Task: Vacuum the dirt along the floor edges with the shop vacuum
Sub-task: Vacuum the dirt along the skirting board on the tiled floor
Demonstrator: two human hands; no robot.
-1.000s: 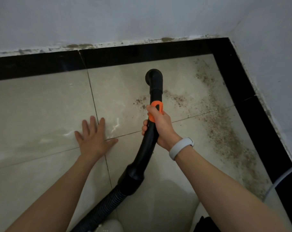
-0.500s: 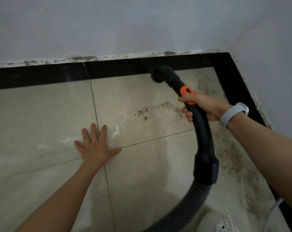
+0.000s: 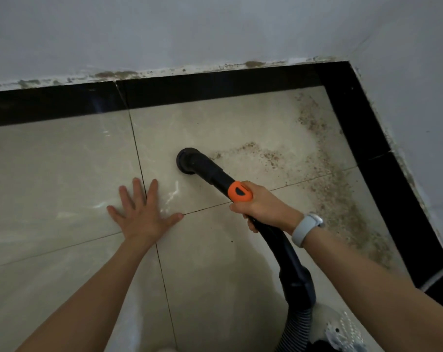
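1. The right hand (image 3: 262, 208) has its grip curled tight round the black vacuum wand (image 3: 271, 232), just below the orange collar (image 3: 239, 191).
2. The left hand (image 3: 141, 212), at nine o'clock of the wand, lies flat on the floor tile (image 3: 63, 161), fingers spread, holding nothing.
3. The nozzle (image 3: 187, 161) sits on the tile at eleven o'clock of the right hand, touching the near end of the dirt (image 3: 342, 199), which trails off toward three o'clock along the black border (image 3: 362, 148).
4. Risk, as I judge it: a fast sweep could scatter grit, and the ribbed hose (image 3: 297, 329) may drag through the pile.
5. No readable brand or writing shows.
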